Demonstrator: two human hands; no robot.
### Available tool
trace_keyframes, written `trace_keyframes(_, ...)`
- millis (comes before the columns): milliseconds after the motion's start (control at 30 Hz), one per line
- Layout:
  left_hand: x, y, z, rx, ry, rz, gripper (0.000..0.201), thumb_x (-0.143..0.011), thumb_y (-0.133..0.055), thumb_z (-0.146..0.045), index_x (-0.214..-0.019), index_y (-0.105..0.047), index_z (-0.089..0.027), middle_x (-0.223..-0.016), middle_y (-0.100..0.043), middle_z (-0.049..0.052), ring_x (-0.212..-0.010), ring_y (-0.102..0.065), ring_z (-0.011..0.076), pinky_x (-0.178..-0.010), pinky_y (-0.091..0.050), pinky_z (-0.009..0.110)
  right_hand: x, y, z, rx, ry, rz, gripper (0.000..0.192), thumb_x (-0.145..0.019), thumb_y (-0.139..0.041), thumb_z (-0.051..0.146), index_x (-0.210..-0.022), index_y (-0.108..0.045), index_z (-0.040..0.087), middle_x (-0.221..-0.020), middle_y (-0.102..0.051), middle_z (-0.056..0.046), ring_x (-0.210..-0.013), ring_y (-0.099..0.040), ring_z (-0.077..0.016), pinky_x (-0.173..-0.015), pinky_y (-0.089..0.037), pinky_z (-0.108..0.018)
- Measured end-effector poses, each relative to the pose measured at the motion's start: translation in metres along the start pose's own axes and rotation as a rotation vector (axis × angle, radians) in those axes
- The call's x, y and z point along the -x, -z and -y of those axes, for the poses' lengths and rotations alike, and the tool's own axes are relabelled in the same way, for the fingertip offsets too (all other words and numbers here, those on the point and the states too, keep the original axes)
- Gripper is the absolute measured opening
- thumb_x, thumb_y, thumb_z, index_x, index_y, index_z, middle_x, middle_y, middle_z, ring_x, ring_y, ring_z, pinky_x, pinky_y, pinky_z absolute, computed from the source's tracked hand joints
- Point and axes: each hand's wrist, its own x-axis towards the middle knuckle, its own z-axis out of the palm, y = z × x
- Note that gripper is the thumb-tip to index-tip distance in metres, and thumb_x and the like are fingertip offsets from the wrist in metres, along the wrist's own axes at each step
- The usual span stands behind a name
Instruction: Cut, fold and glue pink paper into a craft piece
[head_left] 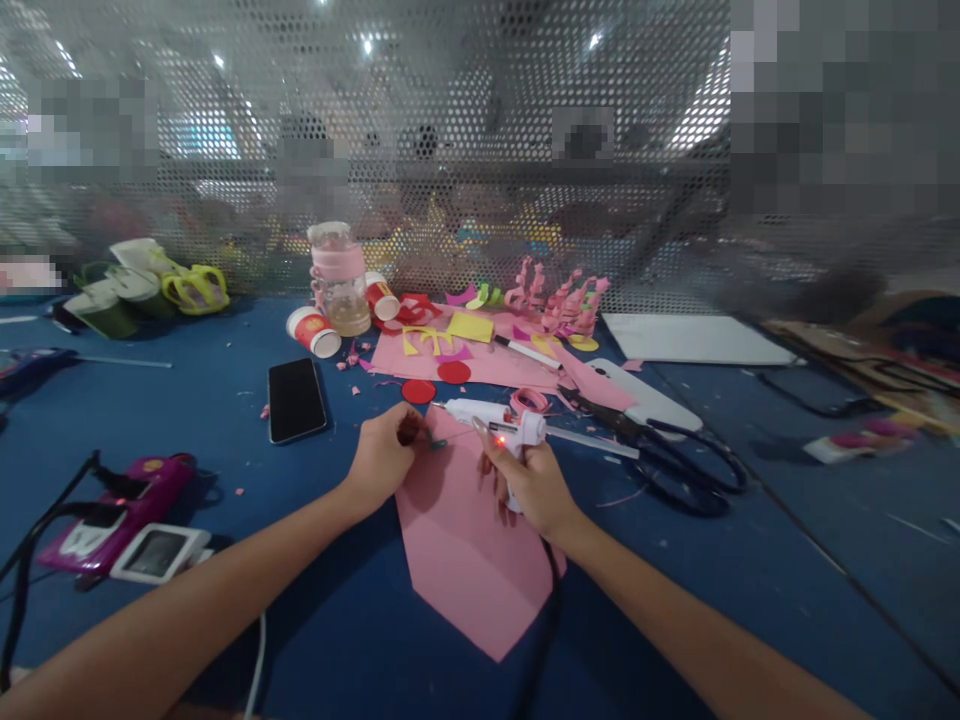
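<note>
My right hand (544, 490) is wrapped round the grip of a white glue gun (484, 412). A red light glows on the gun's side, its nozzle points left, and a clear glue stick (592, 441) juts from its back. Left of the nozzle, my left hand (382, 455) is closed, with thumb and fingertips together. A small green bit (437, 444) shows by those fingertips; whether they grip it or something else, I cannot tell. Beneath both hands lies a pink paper sheet (472, 570) with a pointed near end. A thin glue thread seems to run between the hands.
Large scissors (675, 460) lie right of the gun. Behind are red paper circles (418, 391), pink curled paper (559, 300), a marker (529, 353), paper cups (315, 332) and a bottle (339, 280). To the left sit a phone (297, 400) and a purple power strip (142, 500) with cords.
</note>
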Motion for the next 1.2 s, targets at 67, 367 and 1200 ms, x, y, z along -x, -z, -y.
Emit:
trace_keyframes(67,-0.0001,-0.0001,0.0001,0.005,-0.005,-0.001,0.015,-0.057,-0.052,-0.004,-0.063,-0.052,-0.017,-0.055,-0.056,-0.005,-0.052,-0.054,0.0085,-0.051,-0.043,0.018,0.0000,0.0002,-0.0004,0.000,0.007,0.016,0.043,-0.064,-0.057,0.058,-0.053,-0.048,0.017,-0.028,-0.042,0.006,-0.020,-0.040,-0.0094,-0.021,-0.033,-0.019)
trace_keyframes(367,-0.0004,0.0002,0.0018,0.005,0.005,0.006,0.016,-0.057,-0.053,-0.003,-0.064,-0.051,-0.017,-0.057,-0.056,-0.005,-0.053,-0.054,0.0085,-0.051,-0.043,0.018,0.0000,-0.0004,-0.0002,-0.002,0.018,0.005,0.043,-0.064,-0.058,0.057,-0.051,-0.047,0.018,-0.028,-0.042,0.006,-0.020,-0.039,-0.0085,-0.022,-0.034,-0.018)
trace_keyframes(1200,-0.0004,0.0001,0.0037,-0.012,-0.020,0.001,0.016,-0.058,-0.053,-0.002,-0.064,-0.051,-0.017,-0.056,-0.056,-0.005,-0.053,-0.053,0.0075,-0.051,-0.041,0.017,-0.0003,0.0006,-0.0012,0.066,0.058,0.001,0.044,-0.065,-0.056,0.058,-0.051,-0.047,0.018,-0.028,-0.038,0.007,-0.022,-0.040,-0.0089,-0.023,-0.032,-0.019)
